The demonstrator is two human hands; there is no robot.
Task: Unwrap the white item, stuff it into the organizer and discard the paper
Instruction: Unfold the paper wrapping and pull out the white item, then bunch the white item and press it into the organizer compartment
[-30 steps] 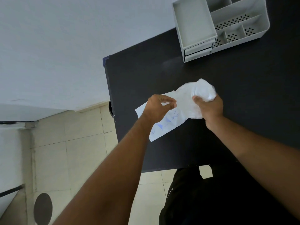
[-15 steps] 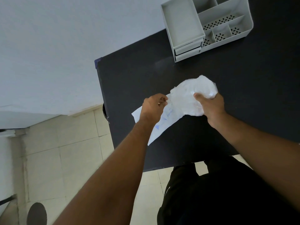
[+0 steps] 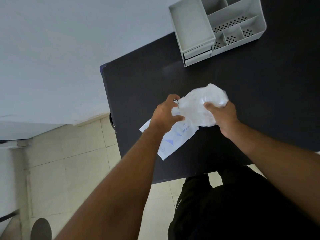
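Counted are one left hand [image 3: 164, 113], one right hand [image 3: 223, 115], one white item [image 3: 199, 104], one paper wrapper [image 3: 174, 139], one organizer [image 3: 239, 45] and one bench [image 3: 138, 84].

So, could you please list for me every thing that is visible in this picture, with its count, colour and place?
desk organizer: one, grey, far end of the table
table: one, black, under both hands
white item: one, white, crumpled, above the table in the right hand
paper wrapper: one, white with blue print, below the left hand, reaching toward the table's near edge
floor tiles: many, cream, left of the table and in front of it
wall: one, pale grey, upper left
round thing: one, dark grey, on the floor at lower left; cannot tell what it is
trousers: one pair, black, lower right
left hand: one, grips the paper wrapper
right hand: one, grips the white item
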